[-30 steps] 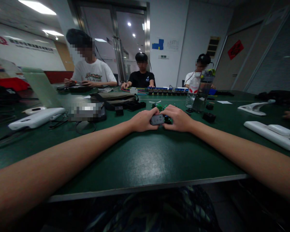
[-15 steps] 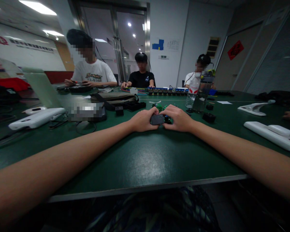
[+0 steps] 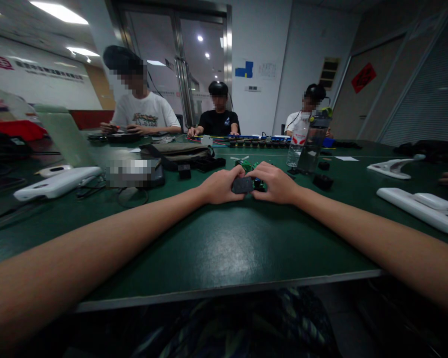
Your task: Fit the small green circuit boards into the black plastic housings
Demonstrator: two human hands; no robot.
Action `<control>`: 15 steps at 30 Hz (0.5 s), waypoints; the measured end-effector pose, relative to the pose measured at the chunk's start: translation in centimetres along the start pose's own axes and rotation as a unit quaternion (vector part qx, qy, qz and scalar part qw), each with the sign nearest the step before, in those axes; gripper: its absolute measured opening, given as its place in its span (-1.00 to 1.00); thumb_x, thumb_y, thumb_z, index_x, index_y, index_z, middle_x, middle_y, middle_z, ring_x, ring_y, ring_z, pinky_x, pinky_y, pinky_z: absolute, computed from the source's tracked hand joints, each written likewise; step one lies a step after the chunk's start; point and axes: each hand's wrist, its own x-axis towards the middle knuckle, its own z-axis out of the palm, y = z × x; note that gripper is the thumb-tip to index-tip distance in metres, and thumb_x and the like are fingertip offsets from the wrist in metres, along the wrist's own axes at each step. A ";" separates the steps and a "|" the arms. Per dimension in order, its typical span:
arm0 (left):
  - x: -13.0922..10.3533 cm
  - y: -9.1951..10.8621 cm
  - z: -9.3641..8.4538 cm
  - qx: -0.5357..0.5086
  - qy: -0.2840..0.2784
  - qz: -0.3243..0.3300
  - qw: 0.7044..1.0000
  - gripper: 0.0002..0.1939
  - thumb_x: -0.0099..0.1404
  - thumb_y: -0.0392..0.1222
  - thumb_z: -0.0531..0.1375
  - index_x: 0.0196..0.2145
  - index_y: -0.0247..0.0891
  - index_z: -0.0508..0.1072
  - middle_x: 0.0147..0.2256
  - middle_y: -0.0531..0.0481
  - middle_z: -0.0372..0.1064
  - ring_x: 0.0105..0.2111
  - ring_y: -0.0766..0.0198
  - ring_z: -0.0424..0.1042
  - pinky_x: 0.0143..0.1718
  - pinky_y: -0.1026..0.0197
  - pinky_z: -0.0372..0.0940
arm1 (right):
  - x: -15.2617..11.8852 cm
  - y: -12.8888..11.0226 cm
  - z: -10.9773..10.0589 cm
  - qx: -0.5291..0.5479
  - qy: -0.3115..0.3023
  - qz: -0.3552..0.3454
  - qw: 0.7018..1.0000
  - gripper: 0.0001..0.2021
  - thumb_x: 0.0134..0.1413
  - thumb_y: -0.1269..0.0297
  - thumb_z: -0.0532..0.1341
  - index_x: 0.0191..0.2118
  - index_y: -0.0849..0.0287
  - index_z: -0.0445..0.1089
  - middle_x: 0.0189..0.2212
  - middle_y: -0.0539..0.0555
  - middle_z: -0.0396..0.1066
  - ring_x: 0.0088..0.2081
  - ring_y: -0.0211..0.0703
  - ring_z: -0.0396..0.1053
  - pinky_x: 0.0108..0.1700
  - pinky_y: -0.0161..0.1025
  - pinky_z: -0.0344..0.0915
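Observation:
A small dark grey rounded block (image 3: pixel 242 186) is held between my two hands over the green table (image 3: pixel 216 248). My left hand (image 3: pixel 223 185) closes on its left side, thumb below and fingers above. From the right, my right hand (image 3: pixel 274 183) curls in, with its index fingertip at the block's upper right and its thumb near the lower right edge. Small green parts (image 3: pixel 251 166) lie just behind the hands, partly hidden by the fingers. A dark gap with some green shows inside the curve of my right hand; what is there I cannot make out.
Black blocks (image 3: pixel 323 182) and two bottles, one a clear water bottle (image 3: pixel 294 149), stand right of my hands. A grey-brown bag (image 3: pixel 182 152) lies behind left. White devices (image 3: pixel 420 209) flank both sides. Several people sit around the table.
The grey block has tilted slightly between my fingers. Both hands stay in nearly the same place.

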 end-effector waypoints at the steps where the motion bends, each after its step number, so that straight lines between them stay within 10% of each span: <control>1: 0.0 0.0 0.0 0.006 -0.001 0.000 1.000 -0.59 0.09 0.00 0.25 -0.16 -0.19 0.25 -0.35 0.01 0.40 -0.39 0.14 0.45 -0.38 0.21 0.20 | 0.0 0.0 0.0 0.001 0.000 0.001 1.000 -0.69 0.05 0.28 0.24 -0.06 0.23 0.43 -0.24 0.18 0.46 -0.18 0.00 0.32 -0.09 -0.04 0.33; 15: 0.0 0.0 0.0 0.003 0.001 -0.003 1.000 -0.58 0.13 0.00 0.23 -0.11 -0.20 0.26 -0.30 -0.01 0.43 -0.34 0.12 0.49 -0.35 0.20 0.25 | 0.1 -0.1 0.0 -0.004 -0.011 0.033 0.999 -0.72 0.04 0.28 0.25 -0.09 0.20 0.44 -0.26 0.17 0.45 -0.17 0.02 0.31 -0.06 -0.01 0.32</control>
